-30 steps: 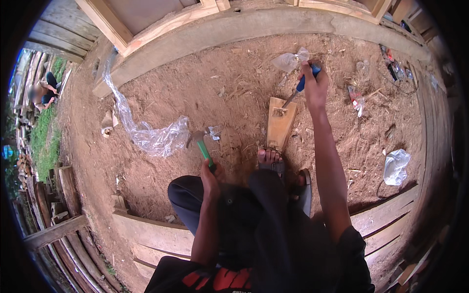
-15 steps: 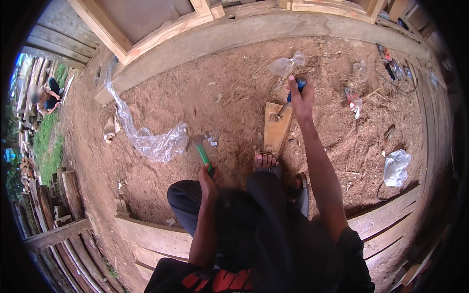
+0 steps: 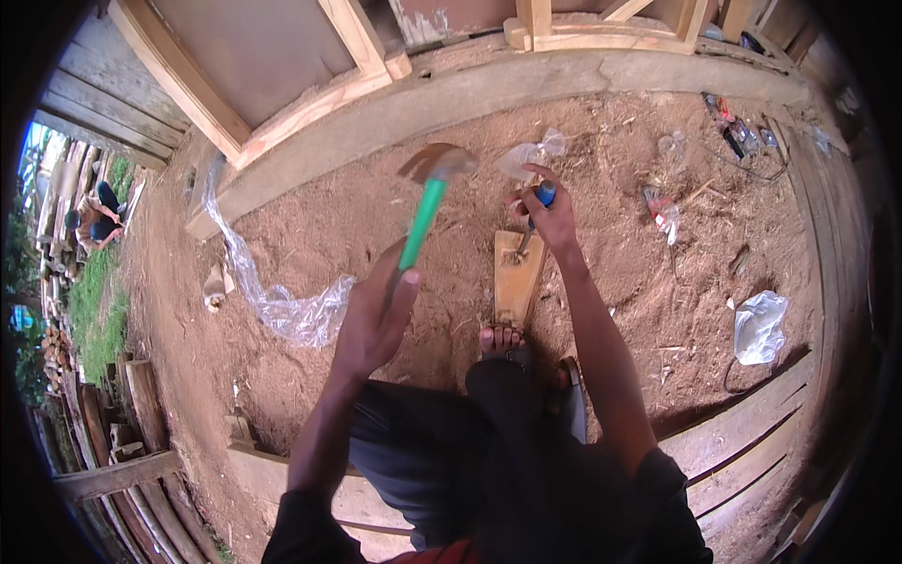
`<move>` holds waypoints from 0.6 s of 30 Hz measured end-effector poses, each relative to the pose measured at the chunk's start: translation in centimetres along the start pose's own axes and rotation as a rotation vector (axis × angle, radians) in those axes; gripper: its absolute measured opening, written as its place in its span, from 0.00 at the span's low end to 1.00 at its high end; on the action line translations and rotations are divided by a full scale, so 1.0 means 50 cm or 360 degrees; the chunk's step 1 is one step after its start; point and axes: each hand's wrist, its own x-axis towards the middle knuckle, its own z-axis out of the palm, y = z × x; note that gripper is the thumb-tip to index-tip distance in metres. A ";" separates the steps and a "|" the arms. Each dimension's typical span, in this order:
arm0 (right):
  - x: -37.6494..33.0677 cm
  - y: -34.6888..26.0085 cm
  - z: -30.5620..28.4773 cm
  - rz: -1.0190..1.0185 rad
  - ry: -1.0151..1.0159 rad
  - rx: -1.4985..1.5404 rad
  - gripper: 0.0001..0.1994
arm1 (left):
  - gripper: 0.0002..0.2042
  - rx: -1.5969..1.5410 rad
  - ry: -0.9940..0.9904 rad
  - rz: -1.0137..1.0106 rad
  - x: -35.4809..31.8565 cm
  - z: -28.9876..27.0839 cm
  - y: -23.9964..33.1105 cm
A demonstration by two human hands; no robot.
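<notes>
1. The hammer [image 3: 425, 221] is hanging in the air left of the board [image 3: 516, 291]; its long axis is slanting, head end pointing away from the body and slightly right.
2. The left grip [image 3: 372, 324] is closing firmly around the lower end of the hammer's green handle.
3. The right grip [image 3: 554, 221] is curling around the chisel [image 3: 546, 194], some fingers standing partly off its blue handle.
4. The chisel's handle end is pointing up; its blade is slanting down and left toward a dark, roughened hollow in the board.
5. The board is lying on the dirt floor [image 3: 310, 226], long axis running away from the foot [image 3: 500, 340], tapering toward the toes; its pale wood is looking smooth outside the hollow.
6. Crinkled clear plastic [image 3: 293, 318] is trailing over the loose, debris-strewn soil at left.
7. Motion blur is smearing the hammer head; fingers are covering part of the chisel. Whether its tip is touching wood: cannot tell.
</notes>
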 end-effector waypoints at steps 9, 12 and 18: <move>0.008 0.031 -0.014 0.0162 -0.0101 -0.0127 0.06 | 0.16 0.0332 -0.0104 0.0532 0.114 0.088 0.132; 0.015 0.042 -0.015 0.0074 -0.0071 -0.0207 0.05 | 0.18 0.0584 -0.0248 0.0623 0.125 0.110 0.075; 0.012 0.035 -0.005 0.0133 -0.0122 -0.0149 0.05 | 0.19 0.0387 -0.0018 0.0647 0.126 0.111 0.130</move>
